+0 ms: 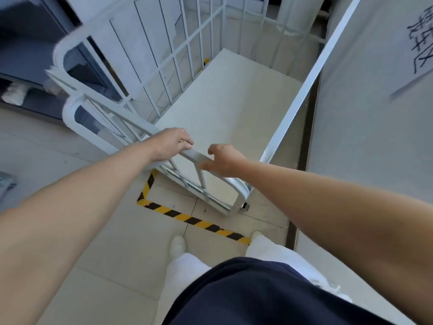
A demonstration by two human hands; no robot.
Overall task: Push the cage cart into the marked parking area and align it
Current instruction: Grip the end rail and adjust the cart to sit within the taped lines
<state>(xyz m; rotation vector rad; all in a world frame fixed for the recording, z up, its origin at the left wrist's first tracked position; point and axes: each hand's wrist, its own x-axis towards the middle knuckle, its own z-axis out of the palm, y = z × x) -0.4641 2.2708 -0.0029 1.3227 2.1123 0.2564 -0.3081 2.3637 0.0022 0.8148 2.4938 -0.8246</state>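
Observation:
A white metal cage cart (150, 73) with barred sides and a pale floor panel stands in front of me, close to the wall on the right. My left hand (171, 143) grips the top rail of its near gate, fingers curled over the bar. My right hand (223, 160) holds the same rail a little further right, thumb under and fingers around it. Yellow-and-black striped tape (194, 220) marks the parking area on the floor; its near edge and left corner show just behind the cart's near end.
A grey wall (375, 137) with a paper sign (419, 41) runs along the right, close to the cart. Dark shelving (35, 66) stands at the left. My feet (178, 245) in white shoes stand just outside the tape line on the tiled floor.

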